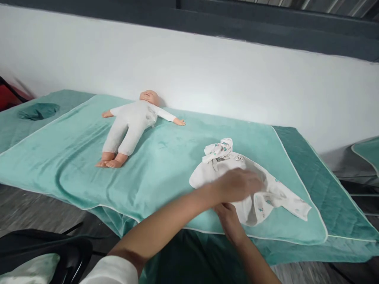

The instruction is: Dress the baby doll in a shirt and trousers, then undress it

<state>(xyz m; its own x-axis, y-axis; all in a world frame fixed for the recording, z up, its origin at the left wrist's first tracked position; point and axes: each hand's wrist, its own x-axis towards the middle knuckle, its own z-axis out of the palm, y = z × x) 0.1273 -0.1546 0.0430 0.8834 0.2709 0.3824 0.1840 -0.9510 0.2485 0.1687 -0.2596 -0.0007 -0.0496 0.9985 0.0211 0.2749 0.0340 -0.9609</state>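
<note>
A white baby shirt (271, 189) with small printed figures lies spread on the green bed cover, one sleeve stretched to the right and another part bunched at the top. Across its middle reaches my left hand (239, 184), smeared by motion, so its fingers do not show clearly. Below my left wrist, my right hand (227, 217) is closed at the shirt's near edge, its fingertips partly hidden. A baby doll (130, 118) in a white suit lies on its back to the left, arms spread, apart from both hands.
The green cover (166, 173) lies over a long bed against a white wall (189, 71). At the bed's left end is a round hole (40, 111). A black chair (74, 252) stands at the lower left, and another green surface (368, 152) shows at the right.
</note>
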